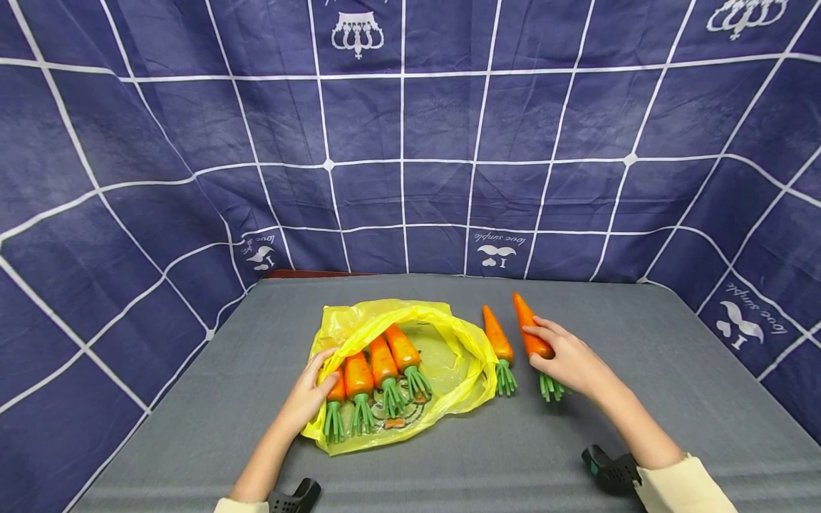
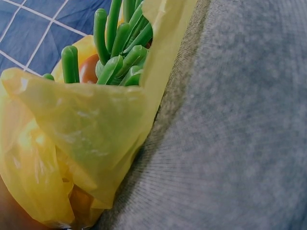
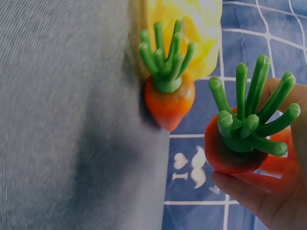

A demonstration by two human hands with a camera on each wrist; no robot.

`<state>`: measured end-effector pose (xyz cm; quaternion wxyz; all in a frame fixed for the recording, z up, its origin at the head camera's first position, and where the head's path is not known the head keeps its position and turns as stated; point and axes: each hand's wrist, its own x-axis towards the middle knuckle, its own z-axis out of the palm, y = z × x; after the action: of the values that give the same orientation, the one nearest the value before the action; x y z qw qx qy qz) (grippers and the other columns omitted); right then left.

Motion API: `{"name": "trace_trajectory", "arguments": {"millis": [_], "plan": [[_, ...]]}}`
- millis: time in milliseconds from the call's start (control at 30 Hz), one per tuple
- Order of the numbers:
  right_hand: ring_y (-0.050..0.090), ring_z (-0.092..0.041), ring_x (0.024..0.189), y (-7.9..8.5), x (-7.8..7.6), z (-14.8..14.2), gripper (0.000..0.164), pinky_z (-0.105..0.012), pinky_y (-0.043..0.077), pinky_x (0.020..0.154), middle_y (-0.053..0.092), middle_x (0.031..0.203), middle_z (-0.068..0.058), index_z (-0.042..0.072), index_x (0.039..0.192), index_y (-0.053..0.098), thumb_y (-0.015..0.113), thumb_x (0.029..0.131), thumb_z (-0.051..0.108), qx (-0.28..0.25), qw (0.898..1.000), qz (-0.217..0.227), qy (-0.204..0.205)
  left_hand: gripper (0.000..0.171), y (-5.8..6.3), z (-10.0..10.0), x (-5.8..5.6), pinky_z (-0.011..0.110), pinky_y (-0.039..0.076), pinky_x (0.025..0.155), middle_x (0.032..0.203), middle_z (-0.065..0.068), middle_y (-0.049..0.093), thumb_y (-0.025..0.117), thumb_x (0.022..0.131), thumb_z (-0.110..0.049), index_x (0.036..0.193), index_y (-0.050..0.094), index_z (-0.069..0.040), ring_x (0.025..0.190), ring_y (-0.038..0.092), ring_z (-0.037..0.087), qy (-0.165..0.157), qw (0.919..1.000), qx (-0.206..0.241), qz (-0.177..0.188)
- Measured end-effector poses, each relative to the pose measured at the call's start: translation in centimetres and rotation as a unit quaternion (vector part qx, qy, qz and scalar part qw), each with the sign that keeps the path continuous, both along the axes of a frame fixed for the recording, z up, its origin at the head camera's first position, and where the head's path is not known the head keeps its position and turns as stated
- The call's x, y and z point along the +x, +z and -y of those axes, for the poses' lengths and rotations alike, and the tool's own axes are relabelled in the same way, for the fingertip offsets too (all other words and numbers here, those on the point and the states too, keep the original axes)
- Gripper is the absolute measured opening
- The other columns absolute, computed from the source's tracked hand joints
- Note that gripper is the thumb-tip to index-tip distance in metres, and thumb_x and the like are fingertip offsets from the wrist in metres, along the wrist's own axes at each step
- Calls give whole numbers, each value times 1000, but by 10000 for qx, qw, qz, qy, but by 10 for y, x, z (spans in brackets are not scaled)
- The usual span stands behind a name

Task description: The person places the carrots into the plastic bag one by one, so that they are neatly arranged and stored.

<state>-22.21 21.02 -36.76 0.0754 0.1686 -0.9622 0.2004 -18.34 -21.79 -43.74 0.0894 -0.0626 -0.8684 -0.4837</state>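
Observation:
A yellow plastic bag [image 1: 359, 311] lies on its side with its mouth open toward me, and several orange carrots [image 1: 383, 362] with green stem stubs lie inside. My left hand [image 1: 303, 399] grips the bag's left rim, thumb at the mouth beside the leftmost carrot; the left wrist view shows the bag's folds [image 2: 91, 139] and green stubs [image 2: 117, 48]. Right of the bag, my right hand [image 1: 571, 362] holds a carrot [image 1: 527, 322] between thumb and fingers, its stubs [image 3: 249, 115] facing the right wrist camera. Another carrot [image 1: 496, 333] lies between that one and the bag.
Grey cloth [image 1: 212, 413] covers the table. Behind it and at both sides hangs a dark blue curtain [image 1: 442, 192] with white grid lines. A reddish-brown strip [image 1: 314, 273] shows at the table's back left edge.

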Motion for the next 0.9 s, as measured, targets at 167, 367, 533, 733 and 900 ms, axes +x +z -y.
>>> {"name": "trace_trajectory", "arguments": {"millis": [167,367,533,733,900], "plan": [[52,-34,111,6,7,8,47,-47,44,84,43,138,-15,9,123,57,57,78,21,-45,9998,-158,152,42,1,0,1,55,27,102,136,14,41,53,91,-17,132,43,-10,129,34,33,-15,10000,36,13],[54,-30,109,12,18,20,45,-41,46,79,45,137,-12,11,121,59,57,77,21,-14,9990,-248,381,42,1,0,0,55,26,103,136,15,41,53,91,-16,132,43,-9,129,34,33,-6,10000,58,2],[55,-27,106,17,29,31,44,-39,46,78,46,137,-10,13,121,59,59,77,21,6,9983,-278,521,43,0,0,-1,56,25,103,136,16,40,53,91,-15,132,42,-7,129,33,34,12,10000,18,-22],[56,-26,106,16,41,40,45,-41,47,79,48,135,-8,15,119,60,60,75,20,30,9959,-437,796,43,0,0,-1,55,26,102,136,16,41,53,91,-16,132,42,-8,129,34,34,-17,10000,37,-2],[54,-28,112,15,50,49,46,-44,47,83,48,136,-5,18,120,60,60,74,22,141,9950,-379,910,43,-1,0,0,55,27,102,136,16,41,53,91,-14,132,42,-7,128,34,34,10,10000,25,7]]}}
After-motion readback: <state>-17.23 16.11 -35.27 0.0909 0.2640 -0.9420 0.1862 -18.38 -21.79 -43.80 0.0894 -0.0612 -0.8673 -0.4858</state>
